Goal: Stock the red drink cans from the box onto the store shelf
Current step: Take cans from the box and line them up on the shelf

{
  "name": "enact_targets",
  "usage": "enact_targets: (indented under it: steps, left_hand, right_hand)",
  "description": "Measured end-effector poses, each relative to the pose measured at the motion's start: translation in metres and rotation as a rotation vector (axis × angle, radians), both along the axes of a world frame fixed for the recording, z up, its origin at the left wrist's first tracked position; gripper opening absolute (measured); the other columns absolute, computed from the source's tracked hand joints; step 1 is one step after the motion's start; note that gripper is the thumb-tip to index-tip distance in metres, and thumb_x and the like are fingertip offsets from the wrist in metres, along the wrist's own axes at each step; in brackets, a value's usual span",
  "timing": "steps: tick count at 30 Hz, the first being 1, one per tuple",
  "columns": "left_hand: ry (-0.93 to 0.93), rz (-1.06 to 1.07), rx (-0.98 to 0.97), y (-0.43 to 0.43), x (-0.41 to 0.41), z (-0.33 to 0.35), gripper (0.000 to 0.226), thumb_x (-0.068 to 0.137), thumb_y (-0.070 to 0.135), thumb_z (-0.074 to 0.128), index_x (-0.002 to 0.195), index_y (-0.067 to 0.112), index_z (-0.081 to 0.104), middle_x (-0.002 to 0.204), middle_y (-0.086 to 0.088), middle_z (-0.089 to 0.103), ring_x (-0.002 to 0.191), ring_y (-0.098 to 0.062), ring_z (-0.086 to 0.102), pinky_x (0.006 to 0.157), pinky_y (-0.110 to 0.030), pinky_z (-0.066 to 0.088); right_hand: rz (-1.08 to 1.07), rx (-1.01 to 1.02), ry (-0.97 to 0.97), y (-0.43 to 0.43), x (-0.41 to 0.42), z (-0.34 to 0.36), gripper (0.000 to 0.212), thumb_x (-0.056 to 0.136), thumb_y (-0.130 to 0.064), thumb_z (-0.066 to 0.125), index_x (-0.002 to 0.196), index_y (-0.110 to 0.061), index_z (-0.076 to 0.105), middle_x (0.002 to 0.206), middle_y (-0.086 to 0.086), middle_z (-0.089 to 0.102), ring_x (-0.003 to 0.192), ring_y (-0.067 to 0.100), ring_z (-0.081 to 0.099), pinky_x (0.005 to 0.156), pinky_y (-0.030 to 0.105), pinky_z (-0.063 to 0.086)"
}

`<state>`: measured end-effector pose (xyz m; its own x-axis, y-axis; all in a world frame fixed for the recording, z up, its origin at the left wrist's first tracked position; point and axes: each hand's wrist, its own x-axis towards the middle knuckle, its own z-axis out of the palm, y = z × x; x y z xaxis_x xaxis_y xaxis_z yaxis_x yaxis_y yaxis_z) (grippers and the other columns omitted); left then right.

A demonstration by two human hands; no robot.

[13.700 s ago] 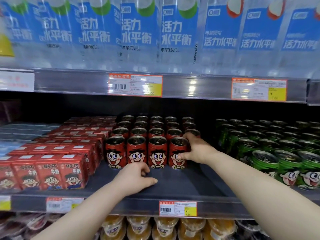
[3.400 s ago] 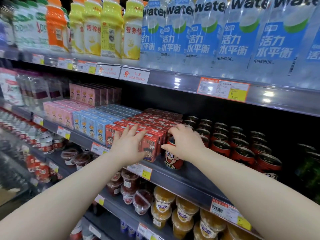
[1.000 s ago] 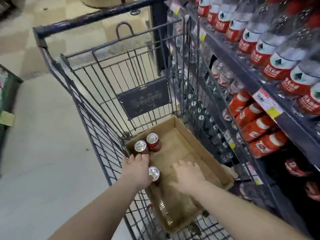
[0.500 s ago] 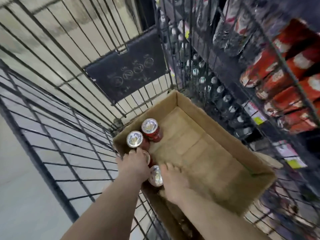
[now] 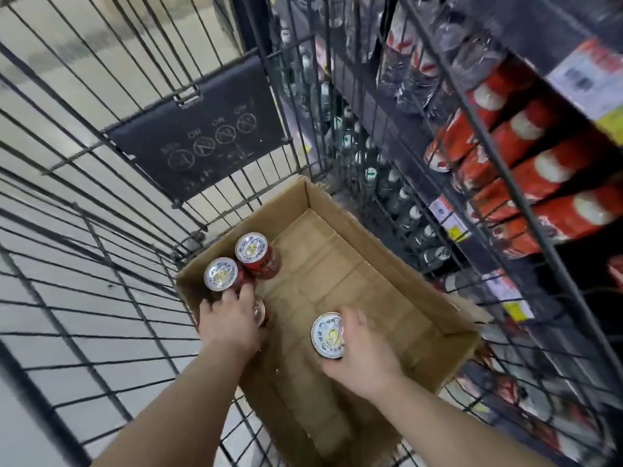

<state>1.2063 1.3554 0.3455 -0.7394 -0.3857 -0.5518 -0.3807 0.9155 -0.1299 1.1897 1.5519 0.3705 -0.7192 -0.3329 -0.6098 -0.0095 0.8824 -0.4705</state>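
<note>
- Picking step: both hands are down in the cardboard box [image 5: 354, 274], which sits in the wire cart [image 5: 101, 264].
- The right hand [image 5: 360, 352] is wrapped round one red can [image 5: 327, 335], near the box's middle.
- The left hand [image 5: 229, 323] covers another can [image 5: 260, 311] at 9 o'clock; its grip I cannot tell.
- Two more cans [image 5: 236, 264] stand at 11 o'clock.
- Next, I'd judge: lift both clear and turn right to the shelf [image 5: 526, 170].

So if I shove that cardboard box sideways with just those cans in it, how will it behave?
The box probably slides easily, since it looks nearly empty. Its thin walls may flex. The two loose cans might tip or shift.
</note>
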Motion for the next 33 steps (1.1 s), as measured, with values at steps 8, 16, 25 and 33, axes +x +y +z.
enact_targets:
  steps: [8,16,25,33]
  left_hand:
    - [0.212,0.14,0.277,0.05,0.001,0.07,0.077,0.071,0.048,0.067,0.136,0.026,0.033,0.129,-0.006,0.043,0.117,-0.03,0.047,0.103,-0.037,0.037]
    - [0.363,0.254,0.266,0.078,0.031,0.196,0.077,0.068,0.047,0.067,0.136,0.029,0.035,0.125,-0.004,0.044,0.106,-0.031,0.058,0.085,-0.036,0.051]
    - [0.57,0.278,0.258,0.111,0.091,0.319,0.076,0.056,0.053,0.058,0.128,0.035,0.042,0.111,0.001,0.048,0.099,-0.026,0.059,0.085,-0.034,0.049]
    - [0.699,0.123,0.336,0.156,0.166,0.386,0.071,0.063,0.049,0.066,0.129,0.037,0.044,0.108,0.005,0.046,0.096,-0.021,0.06,0.082,-0.03,0.05]
  right_hand:
    - [-0.023,-0.039,0.082,0.02,-0.007,0.054,0.072,0.073,-0.044,0.07,0.131,-0.023,0.033,0.126,-0.002,0.044,0.116,0.024,0.049,0.091,0.03,0.041]
    - [0.039,-0.075,0.174,0.051,-0.002,0.168,0.077,0.071,-0.048,0.07,0.132,-0.024,0.029,0.127,-0.001,0.046,0.119,0.025,0.049,0.093,0.034,0.044]
    - [0.065,-0.168,0.333,0.088,0.044,0.285,0.08,0.068,-0.045,0.07,0.134,-0.027,0.029,0.129,-0.004,0.05,0.114,0.022,0.054,0.092,0.033,0.046]
    - [-0.098,-0.243,0.441,0.148,0.131,0.361,0.071,0.062,-0.049,0.07,0.122,-0.031,0.038,0.114,-0.005,0.057,0.101,0.021,0.059,0.086,0.035,0.05]
